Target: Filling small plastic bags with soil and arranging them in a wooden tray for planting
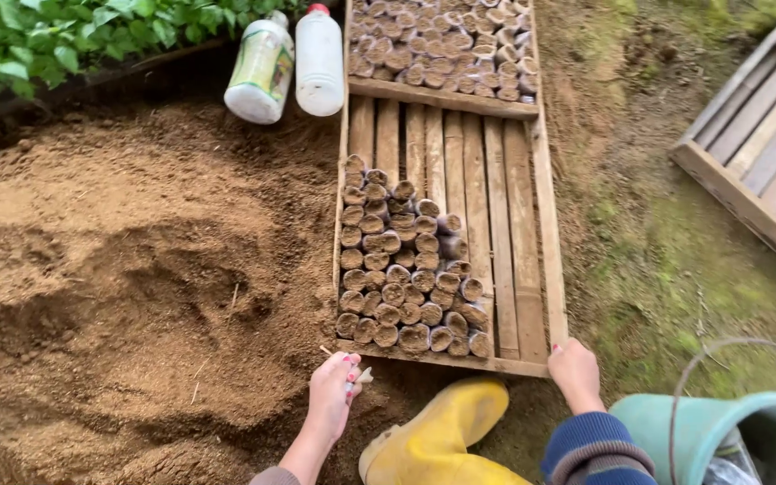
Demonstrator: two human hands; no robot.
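Head view: right hand (pixel 575 368) clamped on wooden crate (pixel 545 233) corner; left hand (pixel 334 391) pinches small tube (pixel 363 375).

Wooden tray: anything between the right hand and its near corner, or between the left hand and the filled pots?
Nothing visible at the right hand: it already rests on the near corner of the wooden tray. Between the left hand and the soil-filled pots stands only the tray's low front rail; the yellow boot sits below, out of the way.
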